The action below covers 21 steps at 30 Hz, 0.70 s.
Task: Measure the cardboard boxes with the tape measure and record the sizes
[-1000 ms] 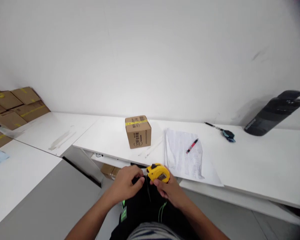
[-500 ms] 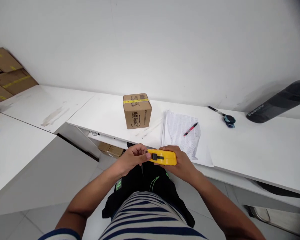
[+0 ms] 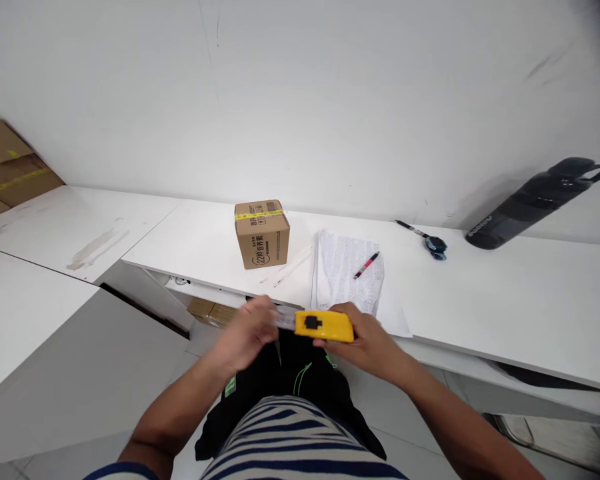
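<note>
My right hand [image 3: 365, 340] is closed around the yellow case of a tape measure [image 3: 330, 325], with its black slider facing up. My left hand [image 3: 250, 333], blurred by motion, pinches the free end of the pale tape strip [image 3: 285, 319], a short length of which shows between the case and my fingers. Both hands are in front of the desk's near edge, above my lap. Beyond them on the desk stands a closed brown carton [image 3: 263, 243] with yellow tape over its top. To its right lie printed paper sheets [image 3: 343, 267] with a red and black pen [image 3: 367, 265] on top.
A black bottle [image 3: 525, 207] leans at the right by the wall. Near it lie a black pen [image 3: 411, 228] and a small dark blue object [image 3: 435, 247]. Several taped cartons [image 3: 17, 177] are stacked far left. Boxes [image 3: 213, 312] sit under the white desk [image 3: 505, 293].
My left hand has moved left, away from the yellow case, drawing out a short length of tape. The right hand keeps its hold. The whole view has shifted slightly.
</note>
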### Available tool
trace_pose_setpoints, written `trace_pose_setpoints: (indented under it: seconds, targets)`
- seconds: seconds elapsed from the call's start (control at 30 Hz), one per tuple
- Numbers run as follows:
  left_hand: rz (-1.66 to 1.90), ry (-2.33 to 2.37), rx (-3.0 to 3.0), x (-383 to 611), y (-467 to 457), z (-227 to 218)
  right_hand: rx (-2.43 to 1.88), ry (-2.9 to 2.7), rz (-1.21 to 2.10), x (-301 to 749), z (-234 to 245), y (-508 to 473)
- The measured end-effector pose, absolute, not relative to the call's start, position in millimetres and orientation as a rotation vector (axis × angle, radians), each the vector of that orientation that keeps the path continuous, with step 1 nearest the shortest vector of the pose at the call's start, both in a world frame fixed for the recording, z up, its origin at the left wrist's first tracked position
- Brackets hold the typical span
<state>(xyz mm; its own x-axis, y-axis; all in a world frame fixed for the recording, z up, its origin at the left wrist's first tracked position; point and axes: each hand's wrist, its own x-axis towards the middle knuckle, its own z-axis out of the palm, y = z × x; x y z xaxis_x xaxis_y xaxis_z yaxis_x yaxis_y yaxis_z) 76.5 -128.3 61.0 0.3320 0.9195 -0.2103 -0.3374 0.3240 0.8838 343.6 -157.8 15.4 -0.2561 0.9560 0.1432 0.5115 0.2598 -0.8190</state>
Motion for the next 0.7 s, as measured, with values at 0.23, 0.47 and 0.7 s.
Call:
trace_pose_setpoints:
  seconds: [0.23,0.47,0.7]
  targets:
    - [1.025,0.951,1.120,-1.0,-117.7,78.5,-1.451,-1.828,0.954,385.2,13.9,-162.4]
    - [0.838,1.118,1.388,11.8,-110.5,55.3,-1.410,-1.893,0.990,371.1,15.4,-161.3]
    - [0.814,1.157,1.363,2.6,-106.5,44.9,-1.471,-1.880,0.966,370.8,10.6,-161.0]
